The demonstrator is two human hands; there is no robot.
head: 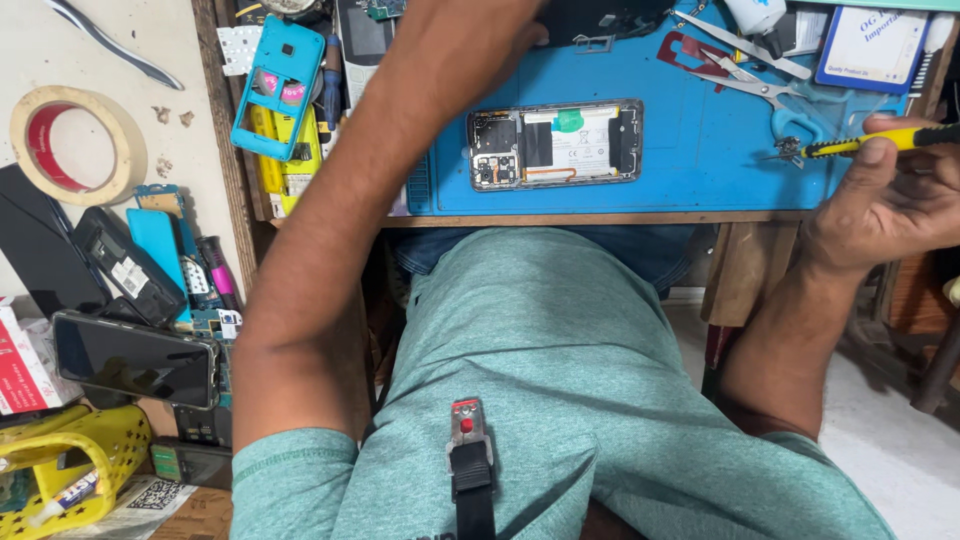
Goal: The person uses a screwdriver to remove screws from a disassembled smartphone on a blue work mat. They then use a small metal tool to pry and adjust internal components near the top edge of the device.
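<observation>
An opened phone [555, 145] lies face down on the blue work mat [690, 150], its battery and boards exposed. My right hand [885, 205] is at the mat's right edge, gripping a yellow and black screwdriver [870, 143] whose tip points left. My left arm reaches across the mat to the far edge, where my left hand [500, 25] rests by a dark object [605, 20] at the top of the view. Most of that hand is cut off, so I cannot tell what it holds.
Scissors [760, 85] and tweezers [740, 45] lie at the mat's back right beside a white card [872, 45]. A turquoise phone frame [278, 88], tape roll [78, 145], dark phones [135, 358] and a yellow basket [70, 455] crowd the left side.
</observation>
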